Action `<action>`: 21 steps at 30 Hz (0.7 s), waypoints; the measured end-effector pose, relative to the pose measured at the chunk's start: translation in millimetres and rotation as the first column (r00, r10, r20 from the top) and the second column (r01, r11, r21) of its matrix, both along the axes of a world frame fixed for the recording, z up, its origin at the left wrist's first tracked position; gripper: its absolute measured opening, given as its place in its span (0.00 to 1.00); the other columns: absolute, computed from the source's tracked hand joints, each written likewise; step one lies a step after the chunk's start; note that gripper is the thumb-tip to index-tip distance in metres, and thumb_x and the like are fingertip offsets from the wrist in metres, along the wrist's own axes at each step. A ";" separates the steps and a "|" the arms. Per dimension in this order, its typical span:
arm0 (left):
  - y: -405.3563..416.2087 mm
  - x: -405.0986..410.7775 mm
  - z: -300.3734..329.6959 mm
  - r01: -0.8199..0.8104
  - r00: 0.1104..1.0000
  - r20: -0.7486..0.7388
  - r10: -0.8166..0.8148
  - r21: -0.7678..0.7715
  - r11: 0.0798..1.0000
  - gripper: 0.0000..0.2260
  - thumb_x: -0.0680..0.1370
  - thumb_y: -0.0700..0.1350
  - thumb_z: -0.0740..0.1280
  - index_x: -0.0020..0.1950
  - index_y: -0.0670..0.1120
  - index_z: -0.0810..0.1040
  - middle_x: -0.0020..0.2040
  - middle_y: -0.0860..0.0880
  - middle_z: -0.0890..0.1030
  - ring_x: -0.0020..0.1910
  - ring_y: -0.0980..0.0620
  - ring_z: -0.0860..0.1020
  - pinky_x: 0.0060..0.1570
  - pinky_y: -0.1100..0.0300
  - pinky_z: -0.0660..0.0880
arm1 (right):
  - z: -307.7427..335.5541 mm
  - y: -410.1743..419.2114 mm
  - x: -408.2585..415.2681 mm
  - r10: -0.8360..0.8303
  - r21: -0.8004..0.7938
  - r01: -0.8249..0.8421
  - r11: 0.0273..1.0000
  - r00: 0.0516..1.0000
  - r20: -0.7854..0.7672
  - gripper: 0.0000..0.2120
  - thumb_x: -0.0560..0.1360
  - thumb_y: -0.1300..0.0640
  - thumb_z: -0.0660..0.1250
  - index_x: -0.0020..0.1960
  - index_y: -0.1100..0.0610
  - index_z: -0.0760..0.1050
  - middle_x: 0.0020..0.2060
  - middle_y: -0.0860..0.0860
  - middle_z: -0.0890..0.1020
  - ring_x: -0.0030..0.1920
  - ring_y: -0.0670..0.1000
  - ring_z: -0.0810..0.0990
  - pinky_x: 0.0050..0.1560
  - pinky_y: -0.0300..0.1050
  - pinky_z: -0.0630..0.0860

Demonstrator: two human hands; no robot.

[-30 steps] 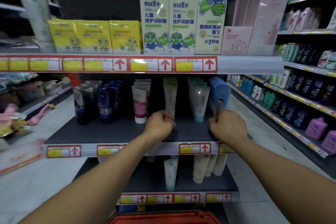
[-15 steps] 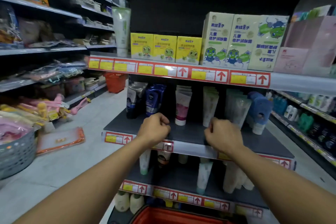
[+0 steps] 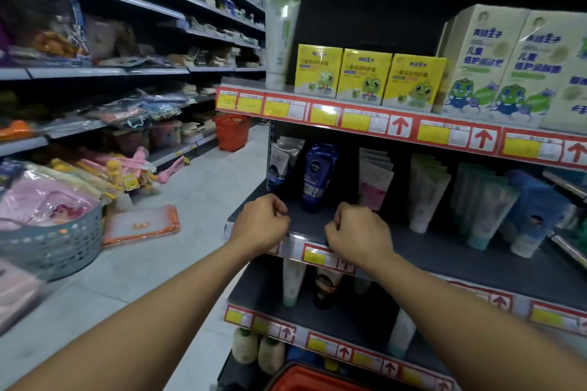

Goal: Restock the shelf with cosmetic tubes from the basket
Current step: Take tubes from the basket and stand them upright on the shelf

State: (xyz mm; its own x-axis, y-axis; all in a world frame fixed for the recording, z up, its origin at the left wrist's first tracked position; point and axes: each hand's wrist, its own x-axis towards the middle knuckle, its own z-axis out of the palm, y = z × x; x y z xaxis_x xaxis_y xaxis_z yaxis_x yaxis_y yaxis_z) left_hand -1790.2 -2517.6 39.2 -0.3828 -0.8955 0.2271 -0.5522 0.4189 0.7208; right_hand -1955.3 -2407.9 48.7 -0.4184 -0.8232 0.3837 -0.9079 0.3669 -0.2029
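Observation:
Both my hands hover over the front edge of the dark middle shelf (image 3: 451, 251), fingers curled into fists with nothing in them. My left hand (image 3: 262, 222) is near the shelf's left end; my right hand (image 3: 357, 233) is a little to its right. Upright cosmetic tubes stand at the back of this shelf: a dark blue tube (image 3: 317, 176), a white and pink tube (image 3: 373, 179), pale green tubes (image 3: 425, 194) and teal-capped tubes (image 3: 486, 209). The red basket (image 3: 305, 379) shows only its rim at the bottom edge, below my arms.
Yellow boxes (image 3: 363, 79) and tall pale boxes (image 3: 498, 67) fill the shelf above. A lower shelf holds a few tubes (image 3: 293, 282). To the left runs a tiled aisle with a grey basket (image 3: 54, 244), an orange-edged pack (image 3: 141, 225) on the floor and another red basket (image 3: 232, 132) further back.
The view has swung left, bringing the left aisle in. Both hands have drawn back from the tubes and moved left along the shelf front, still fisted.

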 end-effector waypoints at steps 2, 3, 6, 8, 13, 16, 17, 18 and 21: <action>-10.4 -1.4 -2.1 -0.009 1.000 0.015 0.009 -0.012 1.000 0.07 0.73 0.44 0.67 0.49 0.55 0.79 0.46 0.53 0.83 0.47 0.49 0.80 0.43 0.56 0.74 | -3.9 -13.3 2.3 -0.002 0.005 0.002 1.000 1.000 0.000 0.09 0.76 0.49 0.62 0.46 0.55 0.74 0.42 0.52 0.80 0.42 0.57 0.80 0.40 0.50 0.79; -15.7 -2.9 -3.0 -0.010 1.000 0.016 0.010 -0.016 1.000 0.07 0.74 0.44 0.67 0.49 0.55 0.79 0.47 0.53 0.82 0.48 0.48 0.80 0.45 0.55 0.76 | -6.1 -19.3 2.5 -0.006 0.007 0.006 1.000 1.000 0.006 0.09 0.76 0.49 0.62 0.46 0.55 0.74 0.42 0.52 0.80 0.42 0.56 0.80 0.40 0.50 0.78; -30.1 -7.1 -3.9 -0.044 0.999 0.014 0.045 -0.029 0.999 0.08 0.75 0.44 0.67 0.51 0.55 0.78 0.50 0.51 0.82 0.50 0.46 0.80 0.49 0.51 0.79 | -11.7 -34.9 2.2 -0.027 0.005 0.026 1.000 0.999 0.023 0.09 0.76 0.48 0.62 0.47 0.54 0.74 0.42 0.52 0.80 0.42 0.55 0.79 0.38 0.48 0.77; -41.2 -9.2 -3.6 -0.105 0.994 -0.013 0.104 -0.065 0.992 0.09 0.74 0.44 0.68 0.54 0.53 0.77 0.51 0.50 0.82 0.50 0.44 0.80 0.46 0.54 0.76 | -14.4 -45.6 1.6 -0.047 0.001 0.047 0.999 0.998 0.037 0.09 0.76 0.49 0.63 0.49 0.55 0.74 0.44 0.52 0.79 0.41 0.54 0.78 0.37 0.47 0.76; -68.0 -19.3 3.3 -0.193 0.980 -0.071 0.186 -0.100 0.976 0.17 0.73 0.46 0.73 0.59 0.46 0.74 0.56 0.46 0.80 0.54 0.41 0.79 0.44 0.54 0.72 | -18.7 -73.6 -0.9 -0.151 -0.002 0.154 0.988 0.972 0.181 0.17 0.75 0.47 0.66 0.56 0.58 0.71 0.49 0.54 0.80 0.45 0.56 0.80 0.35 0.45 0.70; -78.7 -27.0 4.9 -0.213 0.977 -0.026 0.211 -0.118 0.970 0.24 0.71 0.51 0.75 0.63 0.45 0.72 0.59 0.45 0.79 0.58 0.41 0.79 0.47 0.53 0.75 | -20.2 -87.4 -1.7 -0.241 0.020 0.246 0.969 0.929 0.279 0.27 0.74 0.44 0.70 0.63 0.59 0.67 0.54 0.56 0.80 0.52 0.59 0.81 0.40 0.45 0.71; -81.2 -29.6 4.9 -0.211 0.977 -0.006 0.211 -0.122 0.970 0.26 0.71 0.52 0.75 0.64 0.45 0.72 0.60 0.45 0.79 0.59 0.41 0.79 0.50 0.51 0.77 | -21.2 -91.1 -1.9 -0.258 0.027 0.261 0.965 0.924 0.282 0.29 0.73 0.43 0.70 0.64 0.59 0.66 0.56 0.56 0.79 0.54 0.60 0.81 0.41 0.46 0.72; -83.4 -31.7 4.1 -0.201 0.979 0.013 0.204 -0.120 0.972 0.28 0.70 0.54 0.75 0.66 0.44 0.71 0.61 0.44 0.79 0.61 0.41 0.78 0.52 0.50 0.77 | -22.6 -94.6 -2.4 -0.268 0.033 0.270 0.962 0.922 0.280 0.30 0.73 0.41 0.71 0.65 0.59 0.66 0.57 0.57 0.79 0.55 0.60 0.81 0.42 0.46 0.72; -88.3 -37.5 -1.1 -0.149 0.987 0.048 0.153 -0.077 0.986 0.33 0.70 0.56 0.76 0.69 0.43 0.69 0.65 0.43 0.76 0.63 0.41 0.77 0.56 0.49 0.77 | -28.4 -102.8 -6.6 -0.265 0.029 0.267 0.963 0.922 0.281 0.33 0.72 0.37 0.71 0.65 0.58 0.65 0.59 0.57 0.79 0.57 0.60 0.81 0.45 0.47 0.74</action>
